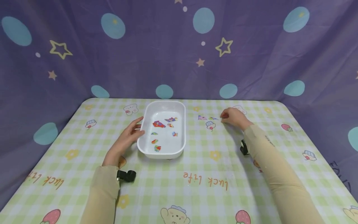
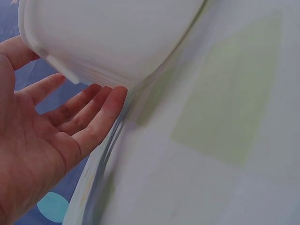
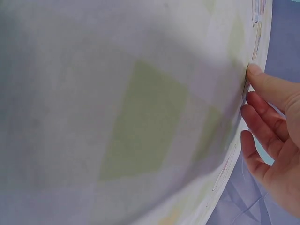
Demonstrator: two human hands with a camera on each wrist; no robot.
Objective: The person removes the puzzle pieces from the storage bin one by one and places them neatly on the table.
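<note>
A white plastic tray [image 1: 162,154] stands on the table with several small, brightly coloured flat cutouts inside, among them a red one [image 1: 158,124]. My left hand [image 1: 126,138] touches the tray's left side, its thumb at the rim; the left wrist view shows its fingers extended against the tray wall [image 2: 112,42]. Right of the tray, my right hand [image 1: 233,117] is low over the tabletop, thumb and finger pinching what looks like a thin small cutout, mostly hidden. Just left of its fingertips lie a pink cutout [image 1: 202,117] and a green-and-purple one [image 1: 213,118].
A checked green-and-white tablecloth [image 1: 207,199] with printed cartoon figures and lettering covers the table. Behind it hangs a purple curtain [image 1: 156,62] with stars and blue ovals. A small black device [image 1: 127,176] is strapped at the left wrist, another [image 1: 244,147] at the right.
</note>
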